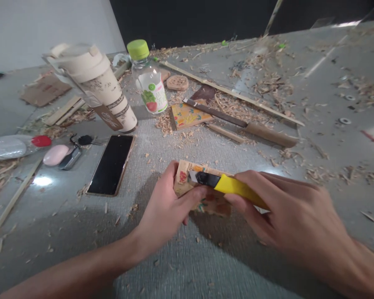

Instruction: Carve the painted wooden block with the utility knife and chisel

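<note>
Pinches the block (213, 204) in the left hand (162, 203), over the table (160, 147), right of the phone (112, 165); grips the knife (226, 186) in the right hand (288, 209), holding its blade over the block's left end.

Single head view: looks forward and down, near both hands (294, 207).

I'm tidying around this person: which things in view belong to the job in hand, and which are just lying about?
In the work:
- yellow cutter, in the right hand
- patterned wooden block, in the left hand
- possibly the long flat tool, lying unheld

Apparently just lying about:
- phone
- lidded cup
- green-capped bottle
</note>
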